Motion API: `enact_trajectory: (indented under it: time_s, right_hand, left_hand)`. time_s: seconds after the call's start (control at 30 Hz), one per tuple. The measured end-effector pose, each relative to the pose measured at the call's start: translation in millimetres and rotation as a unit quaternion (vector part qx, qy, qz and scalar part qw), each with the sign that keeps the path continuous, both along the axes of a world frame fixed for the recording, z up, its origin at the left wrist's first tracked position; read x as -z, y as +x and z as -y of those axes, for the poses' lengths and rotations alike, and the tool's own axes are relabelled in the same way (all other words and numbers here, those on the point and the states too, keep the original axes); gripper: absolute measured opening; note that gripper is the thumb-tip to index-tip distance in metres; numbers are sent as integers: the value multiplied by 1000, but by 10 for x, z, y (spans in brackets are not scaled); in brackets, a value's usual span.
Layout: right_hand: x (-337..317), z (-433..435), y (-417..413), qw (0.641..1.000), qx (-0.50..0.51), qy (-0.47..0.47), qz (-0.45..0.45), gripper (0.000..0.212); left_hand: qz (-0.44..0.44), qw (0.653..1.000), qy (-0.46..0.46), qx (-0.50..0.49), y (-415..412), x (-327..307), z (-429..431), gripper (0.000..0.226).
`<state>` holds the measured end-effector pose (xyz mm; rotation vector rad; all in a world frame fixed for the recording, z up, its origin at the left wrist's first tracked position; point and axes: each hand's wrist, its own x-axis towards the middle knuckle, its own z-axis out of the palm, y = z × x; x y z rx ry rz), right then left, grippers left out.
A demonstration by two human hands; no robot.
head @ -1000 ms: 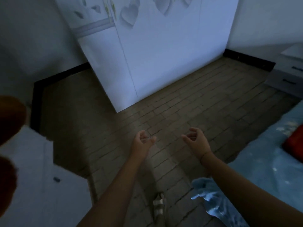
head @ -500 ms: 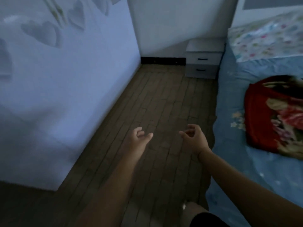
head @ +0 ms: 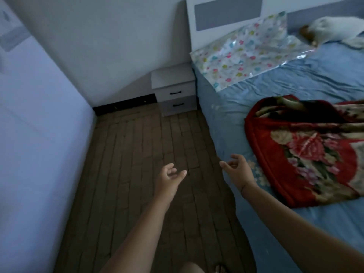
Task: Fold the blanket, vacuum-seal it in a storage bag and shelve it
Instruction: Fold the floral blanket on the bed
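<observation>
**A:** What are the hands doing?

**B:** Both are held out in front, holding nothing. The left hand [head: 169,180] hangs over the wooden floor [head: 137,146], fingers loosely curled and relaxed. The right hand [head: 239,172] is just as slack, over the near edge of the bed [head: 226,115].

**A:** And the blanket?

**B:** The blanket [head: 307,150], red with large flowers, lies rumpled on the blue sheet just beside the right hand, untouched. Its far side runs out of the picture on the right, so part of it is unseen.

**A:** The storage bag?

**B:** The storage bag [head: 242,54], clear plastic printed with small flowers, lies at the head of the bed, well apart from the blanket. Its far edge rises against the headboard [head: 226,12].

**A:** Anything hard to make out?

**B:** A white shape [head: 334,30] in the bed's far corner is blurred; I can't tell what it is. A foot [head: 220,269] is cut off at the bottom edge.

**A:** What differs from half a second ago?

**B:** The view has swung right. The wardrobe [head: 39,134] fills less of the left side, the nightstand [head: 173,83] sits nearer the middle, and the headboard and the whole bag have come into view. The hands kept their pose, though the right one was over the floor then.
</observation>
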<state>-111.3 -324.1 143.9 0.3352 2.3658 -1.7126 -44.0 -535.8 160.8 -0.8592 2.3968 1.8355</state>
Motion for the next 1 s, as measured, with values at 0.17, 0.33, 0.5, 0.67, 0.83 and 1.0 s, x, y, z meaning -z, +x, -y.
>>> enact_trajectory:
  time_s: [0.17,0.33,0.5,0.67,0.83,1.0]
  right_hand:
    - [97,-63,-800,994,110,5,7,53]
    - [141,-201,-1532,970,241,-10,7,53]
    - [176,-454,-1989,936,351,-22,30,57]
    - [346,-876,-2408,905,423,-22,44,56]
    - [543,-1349,-3002,879,474,-40,45,51]
    - [715,-1655,-3518,873,481,-55,65,52]
  left_hand:
    - [11,995,-10,97,-1203,94,107,51]
    - [0,983,-7,186,-2435,124,127,51]
    - [14,959,-12,282,-3500,149,-107,52]
    - [16,932,-4,361,-4488,274,-674,51]
    - [34,911,-5,411,-5402,479,-1354,52]
    - [54,892,-23,448,-6084,654,-1860,56]
